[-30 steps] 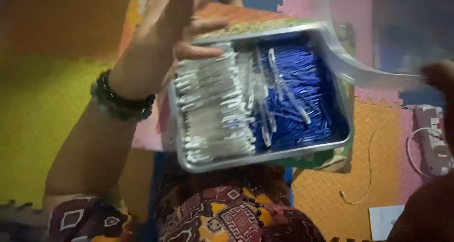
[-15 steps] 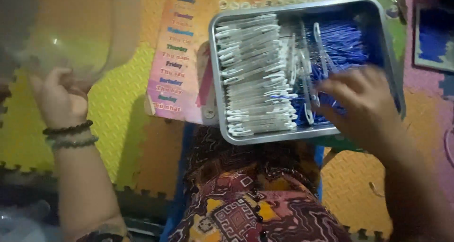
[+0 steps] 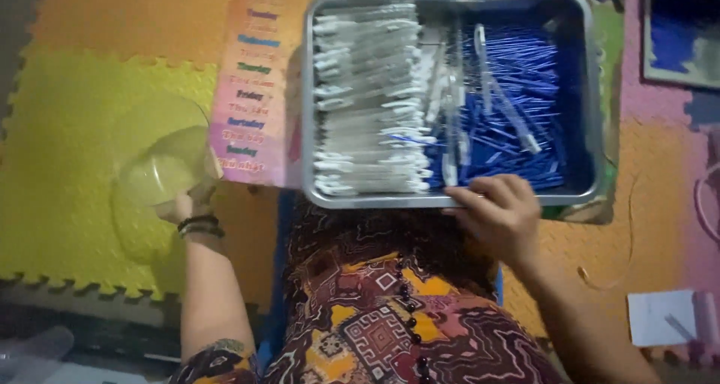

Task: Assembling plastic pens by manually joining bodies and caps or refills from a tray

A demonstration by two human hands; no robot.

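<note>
Right hand (image 3: 499,215) grips the near rim of a rectangular metal tray (image 3: 592,114) of clear and blue plastic sticks, top centre. Left hand (image 3: 186,202), middle left, holds a clear plastic bowl (image 3: 154,178) over open yellow foam mat (image 3: 52,144).

The metal tray (image 3: 450,198) at upper centre of the frame is grey-silver; its left half holds white and clear pieces (image 3: 367,99), its right half blue pieces (image 3: 517,91). The bowl (image 3: 154,175) at the left is clear plastic, tinted by the yellow mat (image 3: 60,129) beneath. The upper-left mat (image 3: 127,16) is orange, the upper-right mat (image 3: 667,129) pink. The poster (image 3: 251,84) is pink-orange with coloured lettering. The garment (image 3: 390,316) at bottom centre is maroon with orange, white and black patterning. The wrist beads (image 3: 199,225) are black.
</note>
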